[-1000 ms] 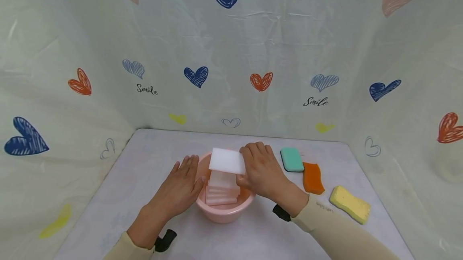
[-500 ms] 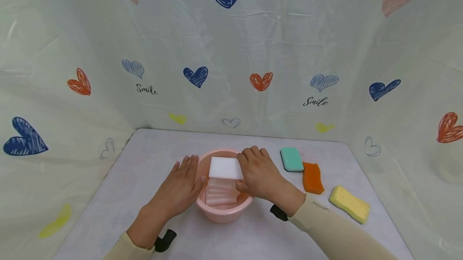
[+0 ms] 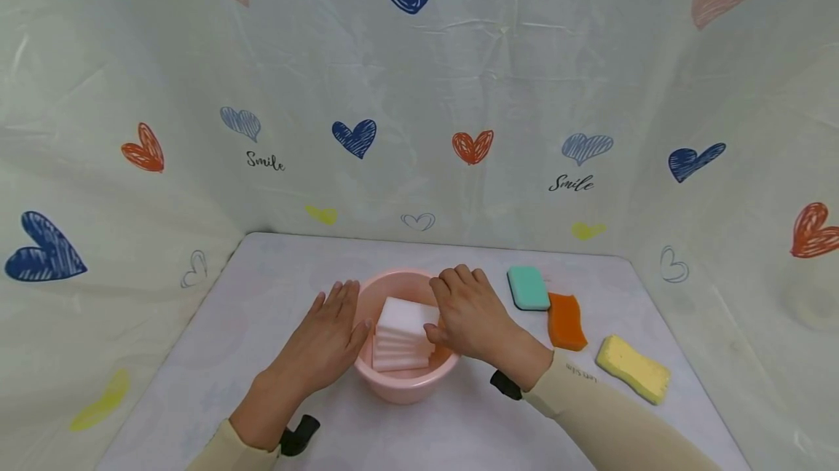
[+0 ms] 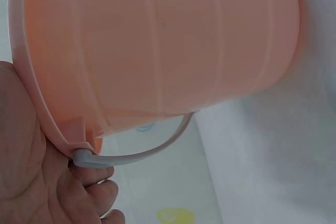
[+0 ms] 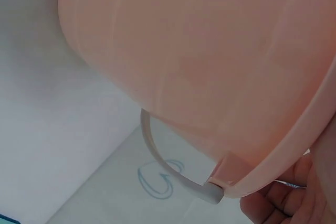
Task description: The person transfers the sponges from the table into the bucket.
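Note:
A pink bucket (image 3: 406, 384) stands on the table in the head view, with a stack of white sponges (image 3: 400, 356) inside. My right hand (image 3: 468, 314) pinches the top white sponge (image 3: 401, 314) by its right edge, and that sponge lies on the stack below the rim. My left hand (image 3: 328, 336) lies flat against the bucket's left side, fingers straight. In the left wrist view the bucket wall (image 4: 157, 40) and its pale handle (image 4: 147, 150) fill the frame beside my palm (image 4: 26, 171). The right wrist view shows the bucket (image 5: 210, 51) from outside; the sponge is hidden there.
Right of the bucket lie a teal sponge (image 3: 528, 287), an orange sponge (image 3: 566, 322) and a yellow sponge (image 3: 633, 369). A white cloth with hearts walls in the table (image 3: 295, 267) at the back and both sides.
My right hand has lowered the white sponge from above the rim down onto the stack inside the bucket. The left hand has stayed against the bucket.

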`<state>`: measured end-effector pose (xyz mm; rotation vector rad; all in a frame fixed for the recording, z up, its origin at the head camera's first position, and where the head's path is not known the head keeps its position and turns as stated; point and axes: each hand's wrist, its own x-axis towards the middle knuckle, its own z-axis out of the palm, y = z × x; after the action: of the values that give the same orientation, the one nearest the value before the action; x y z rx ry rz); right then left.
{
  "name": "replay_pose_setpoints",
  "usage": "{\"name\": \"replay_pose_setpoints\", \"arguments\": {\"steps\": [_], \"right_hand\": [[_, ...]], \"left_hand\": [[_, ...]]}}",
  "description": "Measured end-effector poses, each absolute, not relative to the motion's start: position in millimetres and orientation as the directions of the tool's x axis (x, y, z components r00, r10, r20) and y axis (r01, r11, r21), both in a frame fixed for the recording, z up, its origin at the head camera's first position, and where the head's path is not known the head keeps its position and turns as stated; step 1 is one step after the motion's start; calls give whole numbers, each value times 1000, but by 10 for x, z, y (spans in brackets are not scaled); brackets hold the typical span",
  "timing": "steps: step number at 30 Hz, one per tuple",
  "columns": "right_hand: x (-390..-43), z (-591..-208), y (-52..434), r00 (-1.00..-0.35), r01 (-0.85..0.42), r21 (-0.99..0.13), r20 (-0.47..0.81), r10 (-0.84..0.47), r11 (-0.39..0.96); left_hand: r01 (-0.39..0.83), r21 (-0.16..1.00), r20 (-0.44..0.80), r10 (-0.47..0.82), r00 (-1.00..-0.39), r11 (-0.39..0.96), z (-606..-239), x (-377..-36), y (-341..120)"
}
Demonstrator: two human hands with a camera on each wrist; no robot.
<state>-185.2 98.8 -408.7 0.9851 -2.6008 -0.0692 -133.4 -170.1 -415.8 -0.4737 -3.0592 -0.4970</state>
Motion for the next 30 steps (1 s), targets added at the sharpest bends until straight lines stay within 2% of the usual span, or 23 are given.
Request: {"name": "replay_pose_setpoints", "arguments": {"steps": [8, 15, 21, 30], "right_hand": [[-1843, -4146, 1026, -708, -601, 142, 362, -607, 786], [-1849, -4184, 1218, -702, -564, 84, 475, -530, 822], [-1864, -4186, 1458, -733, -515, -13, 525, -432, 857], [-1944, -4283, 2047, -713, -431, -54, 633, -303, 901]], "left_hand": [[313, 311, 88, 300, -950, 898, -4179, -1337, -1714], [304, 320, 72, 297, -952, 897, -4166, -1333, -1714], [295, 323, 64, 291, -955, 899, -4172, -1335, -1707], [289, 333, 68, 282, -957, 898, -4182, -1347, -1683]]}}
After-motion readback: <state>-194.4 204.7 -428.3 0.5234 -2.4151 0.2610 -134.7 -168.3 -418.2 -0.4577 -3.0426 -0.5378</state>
